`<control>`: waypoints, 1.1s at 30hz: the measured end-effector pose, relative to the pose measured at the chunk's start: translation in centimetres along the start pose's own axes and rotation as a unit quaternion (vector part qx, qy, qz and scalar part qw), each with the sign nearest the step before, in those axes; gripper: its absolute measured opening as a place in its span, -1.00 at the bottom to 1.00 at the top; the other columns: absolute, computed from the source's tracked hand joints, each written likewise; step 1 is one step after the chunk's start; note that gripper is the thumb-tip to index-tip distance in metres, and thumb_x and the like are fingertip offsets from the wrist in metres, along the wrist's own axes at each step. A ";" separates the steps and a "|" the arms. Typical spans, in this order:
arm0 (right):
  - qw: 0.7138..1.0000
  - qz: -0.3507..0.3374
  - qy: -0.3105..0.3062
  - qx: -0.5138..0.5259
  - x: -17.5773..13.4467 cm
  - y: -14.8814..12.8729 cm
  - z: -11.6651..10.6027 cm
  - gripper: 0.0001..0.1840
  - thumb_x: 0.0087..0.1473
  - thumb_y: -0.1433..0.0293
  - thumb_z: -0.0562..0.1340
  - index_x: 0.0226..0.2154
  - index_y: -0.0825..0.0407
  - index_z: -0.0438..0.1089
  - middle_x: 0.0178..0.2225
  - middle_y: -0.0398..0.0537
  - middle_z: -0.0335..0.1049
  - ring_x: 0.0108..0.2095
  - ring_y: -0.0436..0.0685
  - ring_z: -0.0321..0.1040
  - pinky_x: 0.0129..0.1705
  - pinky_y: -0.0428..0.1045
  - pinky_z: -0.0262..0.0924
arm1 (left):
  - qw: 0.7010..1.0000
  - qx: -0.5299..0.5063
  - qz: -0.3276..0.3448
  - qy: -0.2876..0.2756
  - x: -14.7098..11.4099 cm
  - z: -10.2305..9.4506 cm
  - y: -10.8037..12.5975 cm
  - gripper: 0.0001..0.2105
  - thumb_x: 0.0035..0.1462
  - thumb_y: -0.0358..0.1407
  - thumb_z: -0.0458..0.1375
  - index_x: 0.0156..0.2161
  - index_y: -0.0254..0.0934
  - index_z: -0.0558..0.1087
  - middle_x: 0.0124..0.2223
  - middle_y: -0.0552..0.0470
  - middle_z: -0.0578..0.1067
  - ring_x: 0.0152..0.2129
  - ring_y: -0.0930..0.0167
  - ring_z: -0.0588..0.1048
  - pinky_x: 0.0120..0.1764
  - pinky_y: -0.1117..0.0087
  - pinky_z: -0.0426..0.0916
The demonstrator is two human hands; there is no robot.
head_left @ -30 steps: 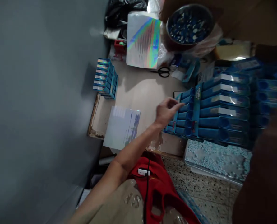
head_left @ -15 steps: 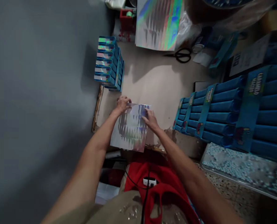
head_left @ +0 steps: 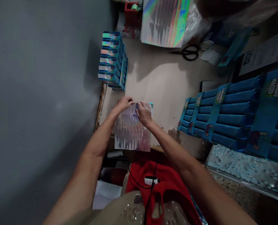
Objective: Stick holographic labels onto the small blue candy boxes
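A silvery, iridescent sheet (head_left: 132, 135) lies at the table's near edge, its lower part hanging past the edge. At its upper left corner, my left hand (head_left: 125, 103) is closed, pinching the sheet between fingers and thumb. My right hand (head_left: 144, 113) rests palm down on the upper right part. Its fingers reach the top edge and its thumb stands apart, pointing left. A narrow blue-green strip shows along the sheet's top right corner. What lies under my fingertips is hidden.
Blue packs (head_left: 113, 59) stand stacked by the wall at left. Black scissors (head_left: 189, 52) lie beside a pile of iridescent sheets (head_left: 163, 23). A red tape dispenser (head_left: 130, 14) sits behind. Long blue packs (head_left: 230, 120) line the right, above a clear tray of pale blue bits (head_left: 244, 165).
My right hand has moved left and up from the sheet's right side onto its top edge. The sheet has turned a little and now lies straighter. My left hand stays at its corner.
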State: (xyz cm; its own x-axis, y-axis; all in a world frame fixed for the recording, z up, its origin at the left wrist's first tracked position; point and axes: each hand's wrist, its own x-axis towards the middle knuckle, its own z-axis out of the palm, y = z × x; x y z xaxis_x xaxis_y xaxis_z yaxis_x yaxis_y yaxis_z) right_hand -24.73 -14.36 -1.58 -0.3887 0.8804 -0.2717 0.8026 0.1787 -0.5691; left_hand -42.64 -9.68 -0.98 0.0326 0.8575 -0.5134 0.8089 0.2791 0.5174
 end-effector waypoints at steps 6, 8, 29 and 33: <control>0.999 -0.022 -0.025 -0.004 -1.9 -1.1 1.4 -0.36 0.37 0.44 0.03 0.44 0.25 0.12 0.46 0.36 0.06 0.41 0.45 0.00 0.39 0.29 -0.07 | 0.996 -0.083 -0.032 0.026 -0.5 0.6 -0.7 -0.90 0.11 -0.32 0.26 -0.38 -0.30 0.58 -0.39 0.04 0.57 -0.39 0.39 0.42 -0.29 0.40 0.21; 0.999 -0.030 -0.038 0.000 -2.9 -1.2 1.3 -0.35 0.34 0.48 0.02 0.44 0.24 0.13 0.46 0.35 0.08 0.41 0.43 0.01 0.38 0.28 -0.05 | 0.992 -0.113 -0.042 0.036 -0.8 0.7 -1.0 -0.89 0.10 -0.32 0.25 -0.41 -0.31 0.56 -0.41 0.05 0.54 -0.41 0.40 0.41 -0.29 0.41 0.22; 0.912 0.199 0.088 0.349 -14.3 -2.1 -16.3 -0.60 0.06 -0.02 0.35 -0.35 -0.02 0.51 -0.62 -0.30 0.16 -0.57 0.02 0.10 -0.49 -0.06 -0.05 | 0.847 -0.525 -0.012 -0.087 -12.2 2.0 9.9 -0.25 -0.23 0.33 0.42 -0.20 -0.37 0.57 -0.32 -0.13 0.61 -0.37 0.34 0.60 -0.23 0.32 0.51; 0.896 0.205 0.114 0.378 -16.6 -2.3 -19.0 -0.59 0.03 -0.02 0.37 -0.39 0.00 0.49 -0.63 -0.27 0.21 -0.59 -0.01 0.10 -0.53 -0.07 0.00 | 0.838 -0.545 -0.005 -0.032 -14.0 1.9 14.1 -0.44 -0.30 0.09 0.55 -0.38 -0.36 0.55 -0.48 0.00 0.55 -0.52 0.46 0.53 -0.32 0.43 0.47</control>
State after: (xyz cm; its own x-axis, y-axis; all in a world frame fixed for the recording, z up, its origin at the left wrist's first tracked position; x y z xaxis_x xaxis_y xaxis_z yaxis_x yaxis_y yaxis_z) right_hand -11.52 -21.02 18.97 0.0404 0.8860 -0.4620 0.2882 -0.4531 -0.8436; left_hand -30.57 -18.54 12.17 0.0896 0.8379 -0.5385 -0.2050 0.5446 0.8133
